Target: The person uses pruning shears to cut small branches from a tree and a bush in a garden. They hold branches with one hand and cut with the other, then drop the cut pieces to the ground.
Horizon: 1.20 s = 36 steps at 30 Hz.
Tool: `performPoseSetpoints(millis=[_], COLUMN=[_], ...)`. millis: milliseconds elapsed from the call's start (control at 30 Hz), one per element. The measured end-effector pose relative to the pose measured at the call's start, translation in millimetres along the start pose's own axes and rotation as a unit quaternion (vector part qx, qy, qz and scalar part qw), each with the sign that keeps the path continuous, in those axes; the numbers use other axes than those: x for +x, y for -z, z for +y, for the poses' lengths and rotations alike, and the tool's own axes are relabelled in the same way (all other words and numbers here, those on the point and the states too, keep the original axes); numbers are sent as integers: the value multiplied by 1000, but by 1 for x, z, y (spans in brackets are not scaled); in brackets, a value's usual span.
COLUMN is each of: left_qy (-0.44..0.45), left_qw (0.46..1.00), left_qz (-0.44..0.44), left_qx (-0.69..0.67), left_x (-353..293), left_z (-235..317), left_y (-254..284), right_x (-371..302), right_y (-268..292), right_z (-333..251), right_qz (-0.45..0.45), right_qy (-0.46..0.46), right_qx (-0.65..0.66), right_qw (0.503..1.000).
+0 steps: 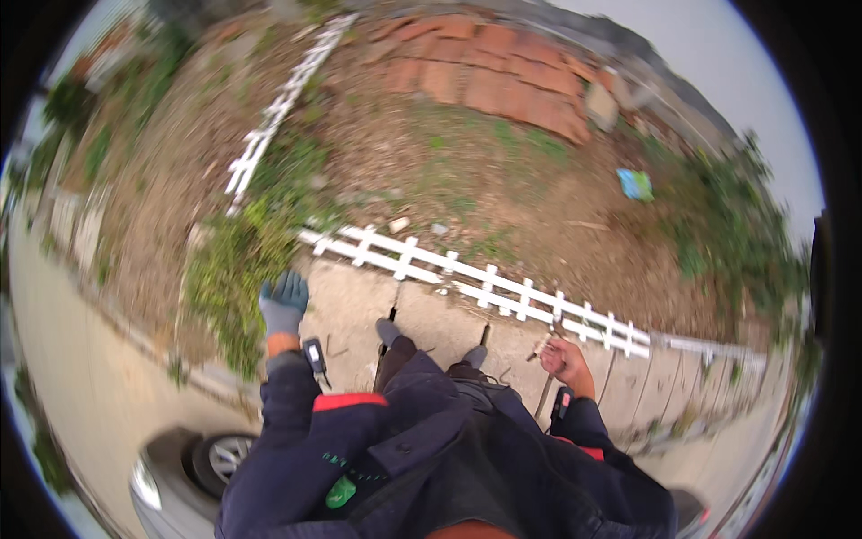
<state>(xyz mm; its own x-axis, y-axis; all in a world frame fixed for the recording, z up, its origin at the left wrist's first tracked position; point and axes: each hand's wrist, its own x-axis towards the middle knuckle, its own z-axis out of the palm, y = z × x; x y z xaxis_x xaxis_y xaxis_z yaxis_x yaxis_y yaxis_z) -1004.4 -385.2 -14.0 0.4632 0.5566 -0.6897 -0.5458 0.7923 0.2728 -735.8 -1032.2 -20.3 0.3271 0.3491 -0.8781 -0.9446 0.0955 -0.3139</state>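
Note:
My left hand [285, 304] wears a grey and blue glove and is held out beside green weeds [235, 278], its fingers stretched and nothing visible in them. My right hand [566, 358] is bare and closed, fingers bent together near the low white picket fence [449, 269]. Something small and thin shows at its fingertips, too small and blurred to name. Both hands hang above the concrete slabs [422, 310] where I stand, on the near side of the fence. A small dark device [314, 356] sits at my left wrist, and another [562, 402] at my right.
Beyond the fence lies bare soil with dry leaves and a stack of reddish roof tiles [503, 76]. A second white fence [287, 108] runs away at the left. A blue-green bag [635, 184] lies near bushes at the right. Behind me stands a grey car [175, 476].

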Motion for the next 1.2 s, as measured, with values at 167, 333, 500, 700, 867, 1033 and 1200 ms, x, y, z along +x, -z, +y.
performPoseSetpoints(millis=[167, 333, 500, 700, 867, 1033, 1200], left_qy=[99, 156, 222, 341, 387, 410, 456], left_qw=[991, 964, 929, 858, 760, 553, 434], left_qz=[-34, -85, -111, -185, -245, -353, -415], left_qx=[79, 195, 274, 337, 461, 634, 656], left_x=[-10, -29, -72, -142, -196, -241, -262], left_z=[-130, -258, -377, -500, -572, -646, -703], left_y=[-79, -150, -182, -190, -191, -192, -191], right_x=[-15, -49, -56, -90, -121, -142, -154], right_y=[39, 107, 194, 222, 192, 158, 145], right_z=[4, -13, -6, -31, -71, -116, -136], right_qz=[-4, -10, 66, 104, 54, -18, 28], right_qy=[51, 84, 80, 148, 207, 279, 295], right_qx=[87, 119, 158, 125, 80, 110, 154], right_qw=[995, 989, 982, 975, 974, 954, 943])
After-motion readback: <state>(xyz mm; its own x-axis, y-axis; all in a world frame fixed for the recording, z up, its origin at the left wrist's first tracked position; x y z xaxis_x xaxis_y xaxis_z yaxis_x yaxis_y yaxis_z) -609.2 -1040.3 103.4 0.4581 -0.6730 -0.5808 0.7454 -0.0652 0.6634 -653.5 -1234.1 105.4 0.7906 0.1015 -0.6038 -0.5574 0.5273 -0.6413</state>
